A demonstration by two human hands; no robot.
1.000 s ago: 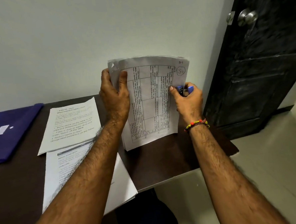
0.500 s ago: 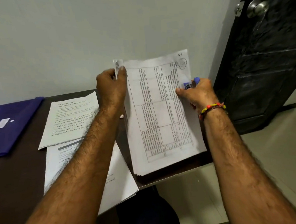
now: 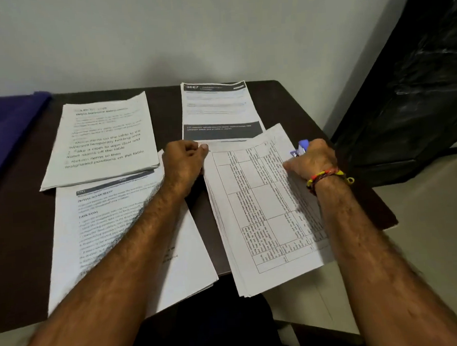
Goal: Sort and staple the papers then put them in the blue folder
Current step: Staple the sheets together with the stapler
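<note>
Head view: the left hand (image 3: 185,162) pinches the top left corner of the table-printed stack of papers (image 3: 261,208), which lies flat on the dark table (image 3: 164,102) with its near end hanging over the edge, while the right hand (image 3: 312,159) presses on the stack's right side and grips a blue stapler (image 3: 299,148). Three other paper piles lie left of and beyond the left hand, and the blue folder (image 3: 3,133) sits far to its left.

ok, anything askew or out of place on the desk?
Yes: the table-printed stack lies skewed, its near end hanging off the desk front edge. Its sheets look fanned along the left side.
</note>
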